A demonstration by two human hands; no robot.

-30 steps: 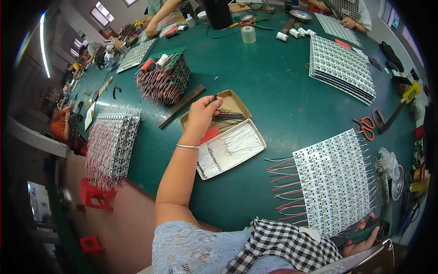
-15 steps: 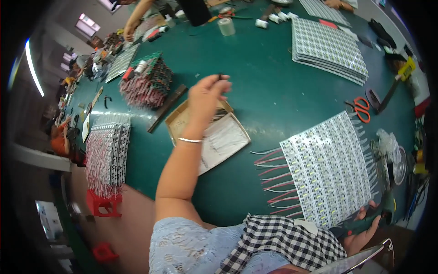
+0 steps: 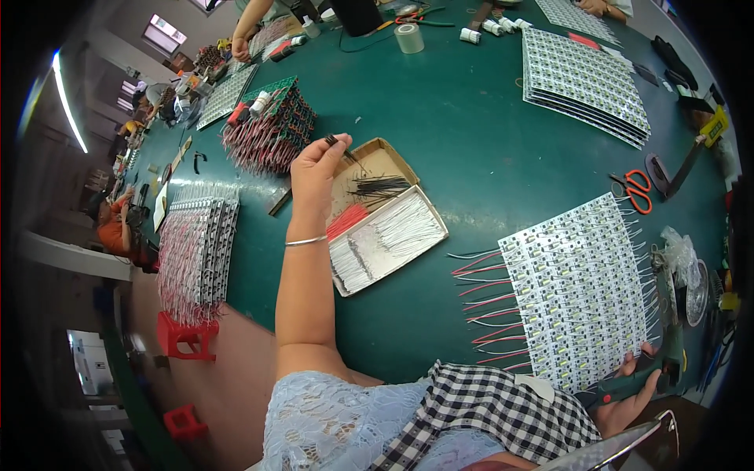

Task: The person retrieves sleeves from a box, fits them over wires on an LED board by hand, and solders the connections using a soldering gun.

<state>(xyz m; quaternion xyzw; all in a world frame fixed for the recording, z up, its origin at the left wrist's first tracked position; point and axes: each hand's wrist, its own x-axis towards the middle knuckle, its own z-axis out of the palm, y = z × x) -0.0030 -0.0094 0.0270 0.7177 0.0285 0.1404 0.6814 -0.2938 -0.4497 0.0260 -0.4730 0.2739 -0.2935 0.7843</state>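
My left hand (image 3: 312, 174) is raised over the upper left edge of a cardboard box (image 3: 399, 155), fingers pinched on a few short black wires (image 3: 345, 149). More black wires (image 3: 378, 187), red wires (image 3: 347, 220) and white wires (image 3: 404, 226) lie in the box. At the lower right, my right hand (image 3: 632, 399) is wrapped round a dark green tool (image 3: 624, 385) with a red button; its working end is hidden. That hand is beside the near corner of a white circuit board panel (image 3: 577, 290), which has red, white and black wires along its left side.
A stack of white panels (image 3: 585, 82) is at the far right, with orange-handled scissors (image 3: 635, 191) nearer. Wired board bundles (image 3: 271, 125) (image 3: 198, 251) stand on the left. A tape roll (image 3: 409, 38) sits at the back. Other people's hands (image 3: 240, 49) show at the far side.
My left hand has moved left, away from above the box's middle, uncovering the wires inside. The whole view has shifted slightly. My right hand keeps its grip on the tool.
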